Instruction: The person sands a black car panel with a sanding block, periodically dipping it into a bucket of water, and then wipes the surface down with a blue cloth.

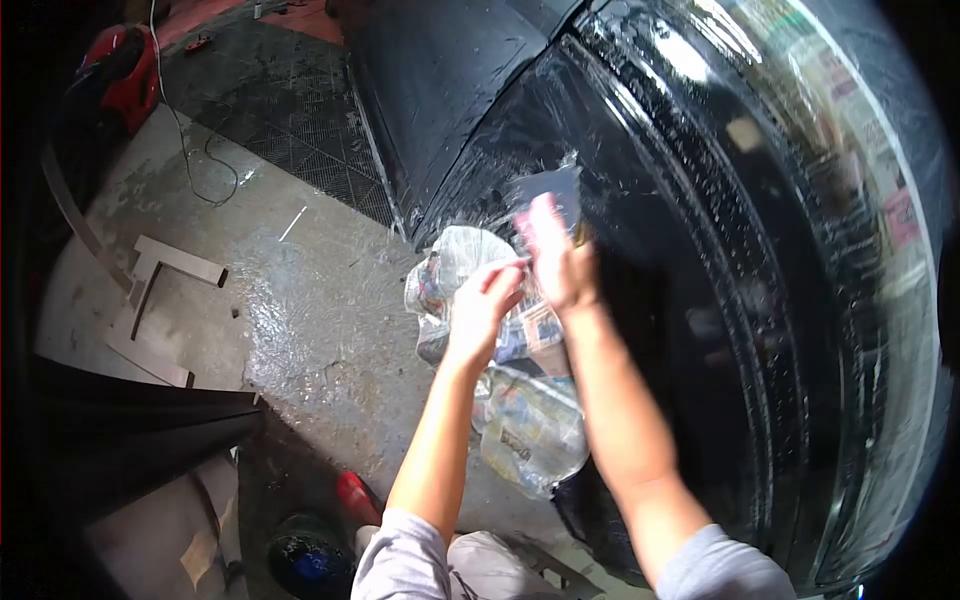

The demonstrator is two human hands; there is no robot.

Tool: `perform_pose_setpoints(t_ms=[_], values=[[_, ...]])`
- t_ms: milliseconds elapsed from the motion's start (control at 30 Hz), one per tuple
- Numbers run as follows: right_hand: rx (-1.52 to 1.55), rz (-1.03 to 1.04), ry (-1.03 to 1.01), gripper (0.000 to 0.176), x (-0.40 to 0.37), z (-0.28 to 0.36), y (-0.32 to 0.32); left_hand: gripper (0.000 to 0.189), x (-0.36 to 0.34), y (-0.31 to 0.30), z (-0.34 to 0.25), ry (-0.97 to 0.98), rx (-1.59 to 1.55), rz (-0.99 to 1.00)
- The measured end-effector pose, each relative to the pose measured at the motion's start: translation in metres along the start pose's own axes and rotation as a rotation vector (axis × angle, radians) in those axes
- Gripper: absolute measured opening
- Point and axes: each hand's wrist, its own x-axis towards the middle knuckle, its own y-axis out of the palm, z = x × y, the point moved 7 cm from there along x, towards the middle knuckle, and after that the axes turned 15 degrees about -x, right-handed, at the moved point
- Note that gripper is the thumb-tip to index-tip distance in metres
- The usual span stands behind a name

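Observation:
A wet, glossy black car body panel [720, 260] fills the right of the head view. Crumpled newspaper masking under clear plastic film [500, 400] hangs along its lower edge. My left hand [480, 300] pinches the top edge of this paper and film. My right hand [558, 262] presses flat on the panel beside it, over a small dark sheet-like pad [552, 190] that it holds; what exactly the pad is I cannot tell.
The concrete floor [300, 300] is wet. Cardboard cut-outs [160, 290] lie at the left, a black grid mat [290, 110] and a white cable [195, 160] further back. A red object [125, 75] stands at top left. More newspaper masking [880, 180] covers the car's right side.

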Motion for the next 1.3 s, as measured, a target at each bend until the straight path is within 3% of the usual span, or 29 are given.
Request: perform_pose_setpoints(t_ms=[33,100,167,233,300,400,533,600,633,700,833,900,967,1000,1033,1100,1167,1233,1267,1300], values=[[-0.642,-0.013,0.051,0.033,0.0,0.06,-0.033,0.03,0.016,0.007,0.015,0.092,0.24,0.147],[-1.166,-0.326,-0.577,0.055,0.008,0.069,-0.078,0.029,0.024,-0.009,0.044,0.096,0.501,0.247],[-1.615,-0.098,-0.486,0.072,-0.026,0.058,-0.103,0.028,0.013,-0.079,0.093,-0.219,0.295,0.099],[-1.86,0.129,-0.307,0.081,-0.065,0.025,-0.124,0.033,-0.017,-0.16,0.11,-0.295,0.503,0.012],[-2.103,0.29,-0.272,0.081,-0.105,-0.01,-0.144,0.032,-0.065,-0.231,0.12,-0.375,0.367,-0.268],[-2.046,0.389,-0.231,0.08,-0.036,0.013,-0.106,0.025,-0.105,-0.293,0.127,-0.49,0.446,-0.412],[-1.899,0.289,-0.755,0.066,0.138,0.019,0.013,0.023,-0.118,-0.322,0.138,-0.542,0.344,-0.528],[-2.03,0.322,-0.921,0.064,0.197,-0.003,0.046,0.024,-0.112,-0.343,0.141,-0.523,0.352,-0.545],[-2.028,0.33,-0.921,0.064,0.19,0.0,0.046,0.024,-0.113,-0.357,0.137,-0.515,0.356,-0.573],[-1.925,0.454,-0.727,0.061,0.143,0.013,0.022,0.022,-0.128,-0.373,0.119,-0.584,0.187,-0.727],[-2.246,0.707,-0.49,0.07,0.014,-0.001,-0.074,0.02,-0.197,-0.457,0.125,-0.534,0.001,-0.901],[-2.1,0.812,-0.444,0.074,0.035,0.01,-0.056,0.025,-0.229,-0.489,0.119,-0.486,0.161,-1.064],[-1.97,0.768,-0.703,0.071,0.091,0.014,-0.007,0.017,-0.229,-0.483,0.114,-0.456,0.168,-1.163],[-1.926,0.682,-0.793,0.066,0.123,0.013,0.027,0.017,-0.232,-0.501,0.136,-0.484,0.094,-1.055],[-1.93,0.618,-0.929,0.066,0.156,-0.007,0.047,0.017,-0.217,-0.462,0.116,-0.504,0.091,-1.124],[-2.024,0.592,-1.006,0.067,0.177,-0.021,0.066,0.017,-0.208,-0.463,0.129,-0.572,-0.085,-0.914],[-1.897,0.588,-0.858,0.069,0.122,-0.002,0.04,0.017,-0.2,-0.467,0.119,-0.388,-0.14,-0.821],[-2.018,0.731,-0.699,0.076,0.054,-0.004,-0.018,0.022,-0.205,-0.473,0.085,-0.29,-0.172,-0.926],[-2.232,0.7,-0.894,0.074,0.037,-0.025,-0.06,0.026,-0.21,-0.479,0.073,-0.191,-0.184,-1.002],[-2.129,0.847,-0.605,0.073,0.035,0.002,-0.044,0.031,-0.216,-0.484,0.062,-0.095,-0.185,-1.072]])
